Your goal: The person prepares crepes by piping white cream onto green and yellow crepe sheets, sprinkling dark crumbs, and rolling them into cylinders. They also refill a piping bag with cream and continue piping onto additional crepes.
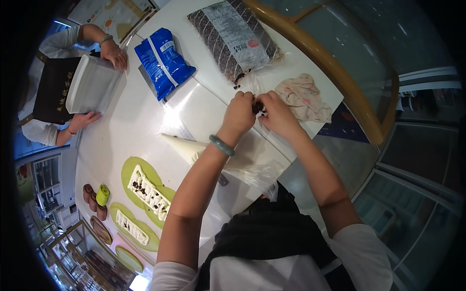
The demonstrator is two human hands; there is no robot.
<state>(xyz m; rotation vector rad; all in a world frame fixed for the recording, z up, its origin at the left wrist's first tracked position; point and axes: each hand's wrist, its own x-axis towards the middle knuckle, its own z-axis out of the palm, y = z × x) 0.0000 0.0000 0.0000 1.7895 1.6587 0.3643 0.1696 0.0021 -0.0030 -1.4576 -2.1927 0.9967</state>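
My left hand (240, 114) and my right hand (280, 115) meet over the white table, fingers closed on dark brown crumbly bits (257, 105) between them. A large clear bag (238, 36) full of dark bits lies just beyond, its torn end toward my hands with a few bits spilled. A piping bag (184, 148) of white cream rests beside my left forearm, its clear tail bunched near the table edge. Further left, green pancake rounds (127, 169) carry strips of white cream (149, 194) dotted with dark bits. A second green round (114, 213) bears cream with fewer bits.
A crumpled pinkish cloth (305, 98) lies right of my hands. Beyond stands a blue packet (165, 63). Green and brown rolls (102, 195) sit at the far left. Across the table a person holds a clear plastic tub (92, 87). A wooden rail (335, 63) borders the right side.
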